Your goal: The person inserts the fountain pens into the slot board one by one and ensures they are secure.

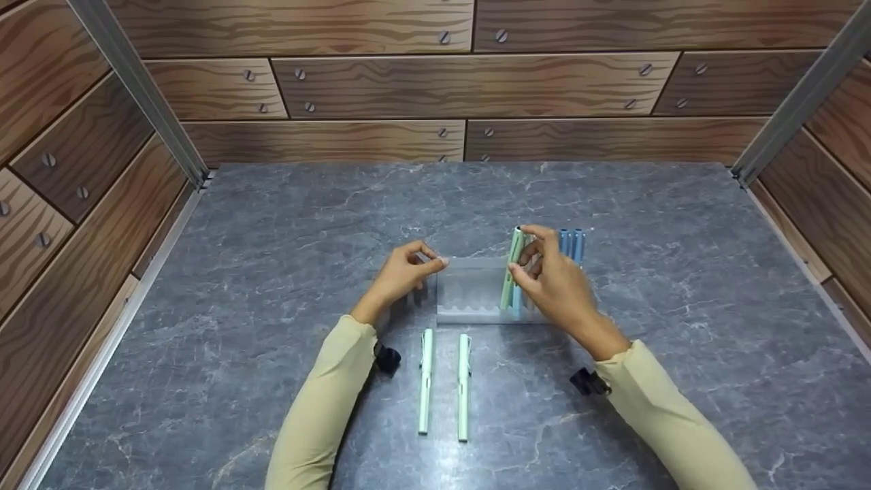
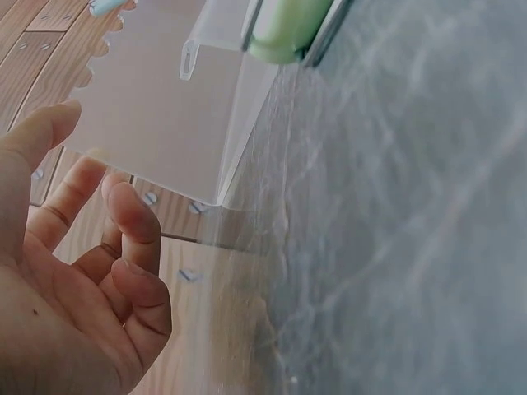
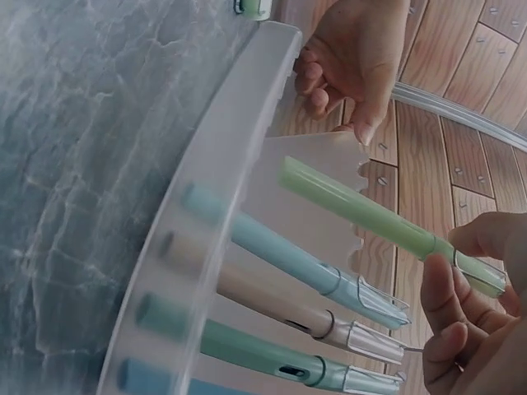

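Observation:
A clear, frosted pen stand [image 1: 469, 286] with a notched front lip and notched upper edge stands in the middle of the table. At its upper left corner, the left hand [image 1: 401, 269] pinches the edge between thumb and forefinger. The right hand [image 1: 561, 286] holds a light green pen [image 3: 354, 204] near its clip end. That pen leans over the stand, beside a row of pens. In the right wrist view the row includes a light blue pen [image 3: 284, 257], a beige pen [image 3: 268, 298] and a teal pen [image 3: 255, 352]; their lower ends sit behind the frosted lip.
Two pale green pens, a left one [image 1: 425, 388] and a right one [image 1: 463, 388], lie in front of the stand on the grey marbled table [image 1: 204, 381]. Blue pens [image 1: 578, 239] stand at the right end of the row. Wood-patterned walls [image 1: 367, 85] enclose the table.

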A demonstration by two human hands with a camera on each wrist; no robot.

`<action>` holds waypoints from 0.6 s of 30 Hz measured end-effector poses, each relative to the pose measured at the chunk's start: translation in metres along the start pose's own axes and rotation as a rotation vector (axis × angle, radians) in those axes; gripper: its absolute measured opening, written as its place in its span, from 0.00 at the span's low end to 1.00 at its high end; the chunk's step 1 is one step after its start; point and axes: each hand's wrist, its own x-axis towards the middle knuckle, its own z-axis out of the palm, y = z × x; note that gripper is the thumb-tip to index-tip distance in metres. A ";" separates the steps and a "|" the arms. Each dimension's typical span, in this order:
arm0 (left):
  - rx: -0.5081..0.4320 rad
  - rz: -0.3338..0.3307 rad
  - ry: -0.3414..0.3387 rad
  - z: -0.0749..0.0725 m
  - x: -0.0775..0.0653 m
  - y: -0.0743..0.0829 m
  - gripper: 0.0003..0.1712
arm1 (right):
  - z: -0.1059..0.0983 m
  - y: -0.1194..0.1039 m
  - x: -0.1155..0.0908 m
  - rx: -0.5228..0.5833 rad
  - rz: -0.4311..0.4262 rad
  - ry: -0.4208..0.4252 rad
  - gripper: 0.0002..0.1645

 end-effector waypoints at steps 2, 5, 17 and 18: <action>0.004 0.002 0.005 0.000 0.000 0.000 0.12 | 0.002 0.001 0.000 -0.028 -0.018 0.017 0.33; 0.005 0.005 0.009 0.000 0.001 0.000 0.12 | 0.006 0.002 -0.001 -0.065 -0.040 0.037 0.33; 0.001 -0.008 0.011 0.001 0.000 0.001 0.13 | 0.013 0.009 -0.001 -0.082 -0.063 0.026 0.33; 0.001 -0.008 0.011 0.001 0.000 0.001 0.13 | 0.013 0.009 -0.002 -0.085 -0.063 0.023 0.33</action>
